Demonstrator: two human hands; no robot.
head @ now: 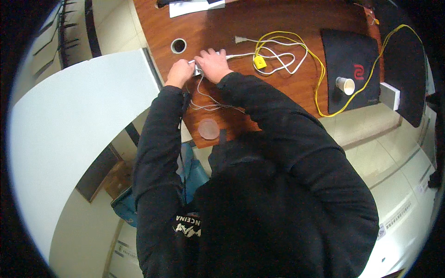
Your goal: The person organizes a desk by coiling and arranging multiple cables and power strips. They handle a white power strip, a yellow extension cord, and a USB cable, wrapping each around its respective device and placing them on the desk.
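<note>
A white power strip (196,72), mostly covered by fingers, lies on the brown wooden desk (236,17). My left hand (180,73) grips its left end, and my right hand (212,65) is closed over its right part, the two hands nearly touching. From beside the right fingertips a white power cord (291,55) runs right into loose loops, its plug (240,39) lying free. A thin grey cable (205,95) trails from the strip toward me. The yellow cable (321,74) has a yellow connector block (260,62) resting among the white loops.
A cable hole (178,46) opens behind my hands. Nearer me lies a translucent round disc (208,129). To the right, a paper cup (345,86) lies tipped on a black mouse pad (344,52), near a white box (390,96). At left stands a curved white tabletop (87,104).
</note>
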